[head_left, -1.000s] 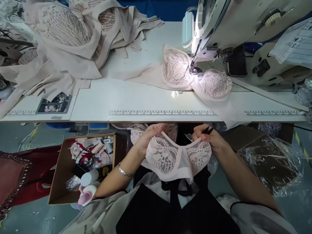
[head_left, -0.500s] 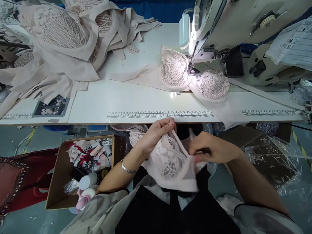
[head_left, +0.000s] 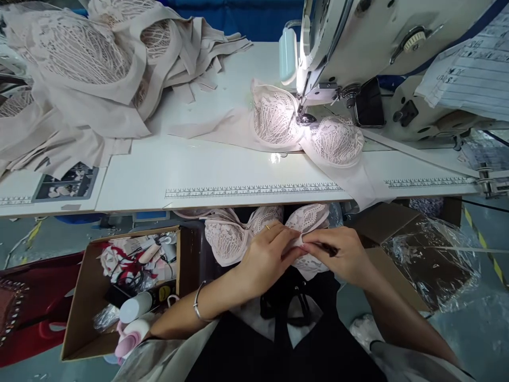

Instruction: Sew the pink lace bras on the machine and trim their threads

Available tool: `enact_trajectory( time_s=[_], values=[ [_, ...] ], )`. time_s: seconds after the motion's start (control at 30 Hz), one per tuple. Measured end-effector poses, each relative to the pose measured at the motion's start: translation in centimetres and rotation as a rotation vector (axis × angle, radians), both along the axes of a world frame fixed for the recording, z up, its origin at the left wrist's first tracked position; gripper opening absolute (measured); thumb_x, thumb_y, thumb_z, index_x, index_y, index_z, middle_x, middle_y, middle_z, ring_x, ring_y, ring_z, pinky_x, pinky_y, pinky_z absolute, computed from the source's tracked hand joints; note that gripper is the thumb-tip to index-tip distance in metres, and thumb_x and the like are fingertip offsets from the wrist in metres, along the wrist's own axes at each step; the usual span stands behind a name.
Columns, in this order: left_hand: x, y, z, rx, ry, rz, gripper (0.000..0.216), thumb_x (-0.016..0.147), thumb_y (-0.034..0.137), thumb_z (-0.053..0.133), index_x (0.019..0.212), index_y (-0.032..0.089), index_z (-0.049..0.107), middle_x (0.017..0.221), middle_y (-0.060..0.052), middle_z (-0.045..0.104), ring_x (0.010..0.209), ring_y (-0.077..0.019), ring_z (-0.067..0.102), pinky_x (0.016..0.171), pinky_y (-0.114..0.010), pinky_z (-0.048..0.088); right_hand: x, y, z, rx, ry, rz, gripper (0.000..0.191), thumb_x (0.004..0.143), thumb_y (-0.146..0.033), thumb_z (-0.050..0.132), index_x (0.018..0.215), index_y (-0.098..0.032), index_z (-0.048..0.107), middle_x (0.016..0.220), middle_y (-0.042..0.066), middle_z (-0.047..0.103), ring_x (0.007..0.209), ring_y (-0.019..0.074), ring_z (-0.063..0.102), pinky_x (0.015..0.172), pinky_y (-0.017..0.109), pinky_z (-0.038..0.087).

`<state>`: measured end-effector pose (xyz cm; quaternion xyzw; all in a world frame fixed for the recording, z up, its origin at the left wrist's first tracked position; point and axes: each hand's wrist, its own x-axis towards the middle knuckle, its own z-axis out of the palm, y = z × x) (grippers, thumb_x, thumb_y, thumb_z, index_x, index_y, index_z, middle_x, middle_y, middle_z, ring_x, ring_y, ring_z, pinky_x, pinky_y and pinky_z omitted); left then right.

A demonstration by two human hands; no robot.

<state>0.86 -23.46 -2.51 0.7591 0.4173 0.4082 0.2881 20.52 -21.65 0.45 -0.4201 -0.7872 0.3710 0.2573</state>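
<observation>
Left of the sewing machine [head_left: 369, 42], tabletop [head_left: 234, 79] lies free (heaped bras [head_left: 79, 58] block farther left); a bra [head_left: 274, 119] obstructs underneath, the held lace garment [head_left: 311, 265] in front.

Ruler strip [head_left: 254, 190] on table edge [head_left: 131, 208], handwritten sheet [head_left: 473, 71], yellow bottle label [head_left: 164, 292]: none legible.

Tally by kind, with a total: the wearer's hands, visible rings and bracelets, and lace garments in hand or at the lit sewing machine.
Hands: 2, the left hand and right hand
Lace garments: 2, the held lace garment and the lit lace garment at the sewing machine
Rings: 1, the gold ring
Bracelets: 1, the silver bracelet
Total: 6
</observation>
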Motion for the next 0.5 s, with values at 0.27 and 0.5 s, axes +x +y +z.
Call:
enact_trajectory(
  time_s=[0.27, 0.5],
  values=[
    [-1.0, 0.6, 0.7, -0.249, -0.225, 0.125, 0.011, 0.087, 0.021, 0.074, 0.078, 0.02, 0.068, 0.075, -0.002, 0.068, 0.07, -0.0175, 0.064, 0.067, -0.029, 0.05, 0.7, -0.4, -3.4, 0.717, -0.349, -0.291, 0.025, 0.094, -0.009, 0.056, 0.09, -0.022, 0.076, 0.105, 0.009, 0.076, 0.082, 0.0187, 0.063, 0.064, 0.028, 0.049],
    [-2.6, 1.9, 0.5, -0.427, -0.462, 0.091, 0.01, 0.079, 0.025, 0.084, 0.077, 0.02, 0.076, 0.083, -0.004, 0.071, 0.083, -0.0203, 0.065, 0.079, -0.032, 0.052, 2.1, 0.9, -2.7, 0.278, -0.076, 0.051, 0.025, 0.098, -0.021, 0.057, 0.077, -0.02, 0.07, 0.08, 0.006, 0.073, 0.073, 0.0178, 0.057, 0.065, 0.031, 0.046]
  ],
)
